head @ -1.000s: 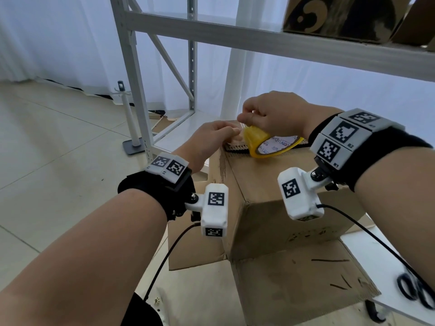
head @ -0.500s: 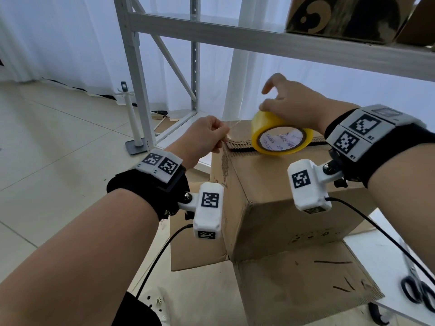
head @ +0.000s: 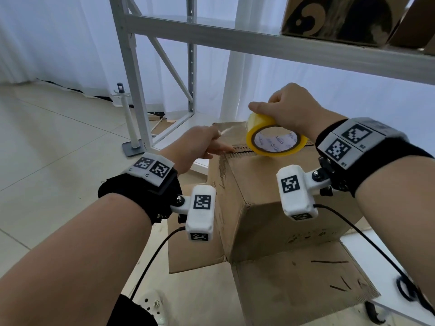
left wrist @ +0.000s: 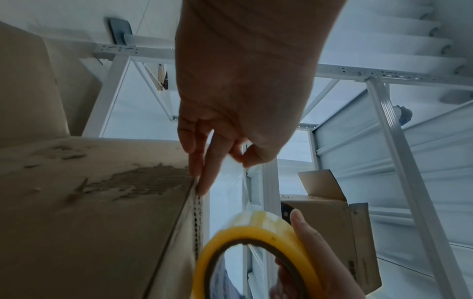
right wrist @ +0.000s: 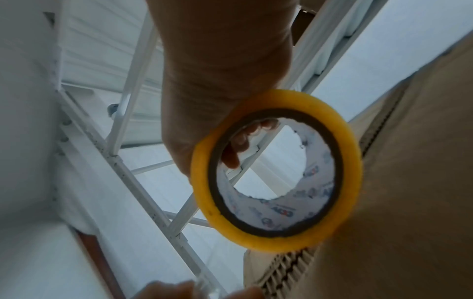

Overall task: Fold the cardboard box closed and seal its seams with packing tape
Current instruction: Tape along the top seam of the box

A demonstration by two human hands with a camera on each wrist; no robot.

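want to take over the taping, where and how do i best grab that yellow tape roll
Grip the tape roll across its width at the upper part of the rim, coming from above and the right, as the right hand does now. It stands tilted on edge on the cardboard box with its open core facing you, and the left hand pinches the free strip leaving its left side, so keep clear there.

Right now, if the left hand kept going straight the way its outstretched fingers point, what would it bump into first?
Probably the yellow roll of packing tape held by the right hand: the left hand's fingers point along the brown cardboard box's top edge toward it, though depth is unclear.
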